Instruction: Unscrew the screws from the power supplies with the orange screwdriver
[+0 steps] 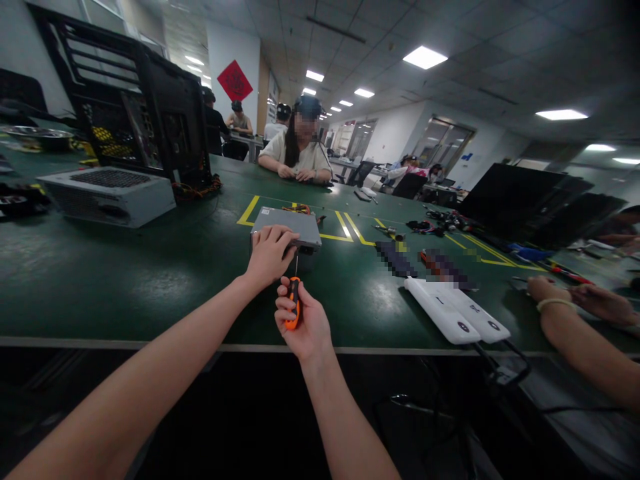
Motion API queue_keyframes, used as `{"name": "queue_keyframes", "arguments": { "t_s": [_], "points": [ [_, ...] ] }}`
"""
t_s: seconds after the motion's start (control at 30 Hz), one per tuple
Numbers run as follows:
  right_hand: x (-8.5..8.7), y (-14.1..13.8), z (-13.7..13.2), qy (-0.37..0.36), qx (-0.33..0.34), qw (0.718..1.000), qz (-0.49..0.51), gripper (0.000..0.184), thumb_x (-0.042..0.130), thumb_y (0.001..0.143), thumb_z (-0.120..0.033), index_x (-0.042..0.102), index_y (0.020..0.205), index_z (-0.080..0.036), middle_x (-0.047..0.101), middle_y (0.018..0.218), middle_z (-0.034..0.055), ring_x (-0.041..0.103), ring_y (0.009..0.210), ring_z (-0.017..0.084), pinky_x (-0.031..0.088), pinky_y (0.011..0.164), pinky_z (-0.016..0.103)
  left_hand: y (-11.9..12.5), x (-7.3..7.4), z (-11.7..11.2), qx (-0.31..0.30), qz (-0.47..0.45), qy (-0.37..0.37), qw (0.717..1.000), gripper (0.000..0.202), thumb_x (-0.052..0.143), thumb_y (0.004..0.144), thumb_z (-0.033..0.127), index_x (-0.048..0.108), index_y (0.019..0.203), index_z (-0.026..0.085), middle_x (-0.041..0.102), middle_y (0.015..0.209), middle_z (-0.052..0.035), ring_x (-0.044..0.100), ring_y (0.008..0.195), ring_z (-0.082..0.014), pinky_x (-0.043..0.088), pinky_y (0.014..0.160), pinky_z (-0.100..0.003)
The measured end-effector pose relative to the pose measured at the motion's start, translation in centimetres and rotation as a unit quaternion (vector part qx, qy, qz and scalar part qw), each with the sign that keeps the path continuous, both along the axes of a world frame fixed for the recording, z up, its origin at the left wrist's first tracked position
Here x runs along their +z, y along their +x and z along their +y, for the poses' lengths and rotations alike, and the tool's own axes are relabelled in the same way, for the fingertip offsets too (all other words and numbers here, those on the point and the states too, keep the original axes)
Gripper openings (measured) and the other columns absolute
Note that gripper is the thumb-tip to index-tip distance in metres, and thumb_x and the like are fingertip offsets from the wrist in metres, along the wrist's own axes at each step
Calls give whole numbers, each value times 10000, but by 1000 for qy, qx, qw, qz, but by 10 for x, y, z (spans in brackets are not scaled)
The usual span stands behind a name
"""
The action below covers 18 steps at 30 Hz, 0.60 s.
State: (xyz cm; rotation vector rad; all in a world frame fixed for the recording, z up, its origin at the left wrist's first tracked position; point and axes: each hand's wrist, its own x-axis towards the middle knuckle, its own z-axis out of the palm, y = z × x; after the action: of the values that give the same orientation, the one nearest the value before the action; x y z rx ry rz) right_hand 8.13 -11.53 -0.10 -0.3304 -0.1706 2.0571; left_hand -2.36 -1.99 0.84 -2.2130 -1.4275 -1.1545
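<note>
A flat grey metal box (pixel 293 224) lies on the green table (pixel 125 280) in front of me. My left hand (pixel 269 252) rests on its near left corner, fingers curled over the top edge, gripping it. My right hand (pixel 300 321) is closed round the orange handle of a screwdriver (pixel 294 303). The thin shaft points away from me, its tip at the box's near side.
A grey power supply (pixel 107 193) and an open black computer case (pixel 140 113) stand at the left. Two white power banks (pixel 457 312) with cables lie to the right. Another person's arms (pixel 585 317) rest at the right edge. A person (pixel 299 152) sits across the table.
</note>
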Motion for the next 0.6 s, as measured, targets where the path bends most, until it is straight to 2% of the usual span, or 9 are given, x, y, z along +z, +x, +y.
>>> {"name": "queue_keyframes", "arguments": {
  "t_s": [0.1, 0.2, 0.37, 0.47, 0.6],
  "points": [
    [0, 0, 1, -7, -6, 1000, -1, 317, 306, 945, -315, 539, 845, -124, 500, 685, 1, 366, 453, 18, 295, 335, 80, 0, 0, 0, 2, 1, 0, 1000, 251, 452, 842, 266, 561, 1066, 239, 547, 1119, -69, 427, 1053, -260, 317, 848, -418],
    [0, 0, 1, -19, -10, 1000, 10, 296, 325, 942, -267, 515, 764, -127, 496, 698, 3, 374, 466, 10, 299, 348, 67, 1, 0, -1, 2, 3, 1, 1000, 249, 442, 847, 268, 559, 1065, 239, 547, 1121, -70, 429, 1055, -261, 317, 848, -418],
    [1, 0, -1, -9, 3, 1000, 6, 305, 305, 945, -283, 548, 862, -118, 490, 689, -2, 405, 493, 26, 389, 410, 94, 1, 0, 0, 6, 2, -2, 1000, 251, 449, 842, 270, 562, 1066, 246, 545, 1125, -70, 429, 1057, -263, 319, 845, -420],
    [1, 1, -1, -2, 8, 1000, 7, 316, 301, 946, -302, 550, 907, -110, 483, 684, -4, 377, 466, 23, 337, 361, 88, 2, 0, 0, 8, 5, 0, 1000, 248, 455, 841, 272, 560, 1065, 251, 546, 1126, -64, 428, 1059, -262, 318, 845, -416],
    [0, 1, 0, -18, -5, 1000, 18, 308, 317, 944, -256, 526, 774, -107, 489, 686, 1, 363, 453, 5, 302, 344, 69, 2, 1, -2, 8, 3, 2, 1000, 251, 449, 845, 271, 557, 1070, 247, 546, 1122, -65, 428, 1058, -260, 318, 843, -417]
  ]
}}
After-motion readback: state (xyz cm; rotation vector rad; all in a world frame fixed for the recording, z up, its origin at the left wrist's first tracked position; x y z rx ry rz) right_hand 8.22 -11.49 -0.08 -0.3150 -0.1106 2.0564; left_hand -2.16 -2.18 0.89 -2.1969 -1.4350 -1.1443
